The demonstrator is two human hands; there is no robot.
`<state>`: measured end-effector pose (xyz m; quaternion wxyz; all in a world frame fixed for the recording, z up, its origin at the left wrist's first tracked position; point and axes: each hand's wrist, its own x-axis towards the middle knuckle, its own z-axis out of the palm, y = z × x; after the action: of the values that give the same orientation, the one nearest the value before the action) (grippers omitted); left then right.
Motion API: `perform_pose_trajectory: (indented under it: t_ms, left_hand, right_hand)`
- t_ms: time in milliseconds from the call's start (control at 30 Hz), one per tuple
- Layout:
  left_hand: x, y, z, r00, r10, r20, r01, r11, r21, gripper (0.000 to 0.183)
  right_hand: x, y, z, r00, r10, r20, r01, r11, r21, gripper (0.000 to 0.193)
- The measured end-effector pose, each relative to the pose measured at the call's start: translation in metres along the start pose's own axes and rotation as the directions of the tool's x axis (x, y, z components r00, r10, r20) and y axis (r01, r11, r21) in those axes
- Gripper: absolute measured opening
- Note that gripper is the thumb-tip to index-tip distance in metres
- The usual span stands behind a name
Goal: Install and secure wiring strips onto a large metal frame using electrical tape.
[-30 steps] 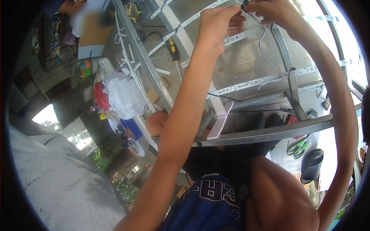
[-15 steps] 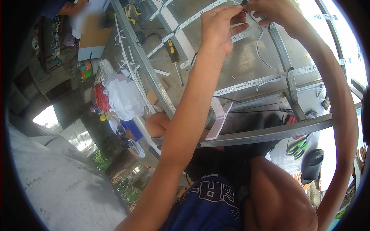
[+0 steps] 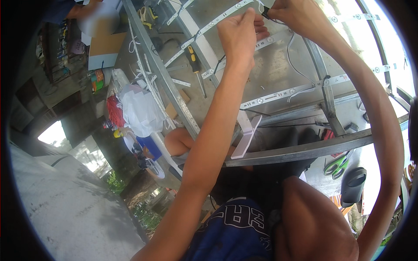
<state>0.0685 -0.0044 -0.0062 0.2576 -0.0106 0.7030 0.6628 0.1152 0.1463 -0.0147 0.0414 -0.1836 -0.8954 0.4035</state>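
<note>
Near the top edge, my right hand (image 3: 296,16) pinches a small black piece (image 3: 265,12), perhaps tape, beside a thin white wire (image 3: 260,5). My left hand (image 3: 238,37) is just left of it, thumb and forefinger pressed together and the other fingers curled. Whatever lies between its fingertips is too small to make out. Both hands are above white LED strips (image 3: 271,96) fixed across a grey metal frame (image 3: 300,152). A loose grey-white wire (image 3: 292,61) hangs from near my right hand down to the lower strip.
A yellow-and-black screwdriver (image 3: 194,61) and yellow-handled pliers (image 3: 142,17) lie left of the strips. Green scissors (image 3: 336,167) and a black slipper (image 3: 352,187) are at lower right. White plastic bags (image 3: 140,108) stand at left. Another person's hand (image 3: 82,9) shows at top left.
My left hand has moved left and slightly down, away from my right hand. My right hand has shifted a little left with the black piece, which now shows more clearly.
</note>
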Motion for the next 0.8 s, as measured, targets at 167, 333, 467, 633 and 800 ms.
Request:
perform_pose_trajectory:
  t_ms: [167,333,467,633,800]
  left_hand:
    - [0.01,-0.013,-0.013,0.997,0.025,0.07,-0.036,0.987,0.157,0.022]
    - [0.033,-0.028,-0.015,0.974,0.007,0.227,0.018,0.994,-0.104,0.018]
    - [0.045,-0.034,-0.023,0.943,-0.079,0.323,0.175,0.944,-0.281,0.016]
    - [0.042,-0.031,-0.024,0.937,-0.052,0.345,0.162,0.94,-0.3,0.016]
    - [0.037,-0.026,-0.022,0.954,-0.046,0.296,0.102,0.979,-0.176,0.019]
  right_hand:
    - [-0.002,0.0,0.001,0.999,-0.052,0.014,0.053,0.998,-0.03,0.023]
    - [-0.005,0.0,0.005,0.99,-0.14,0.03,0.143,0.974,-0.177,0.021]
    - [-0.007,-0.005,0.003,0.991,-0.125,0.04,0.13,0.969,-0.208,0.021]
    - [-0.01,-0.006,-0.004,0.993,-0.117,0.027,0.119,0.99,-0.081,0.021]
    - [-0.008,-0.003,0.0,0.994,-0.097,0.046,0.102,0.987,-0.123,0.021]
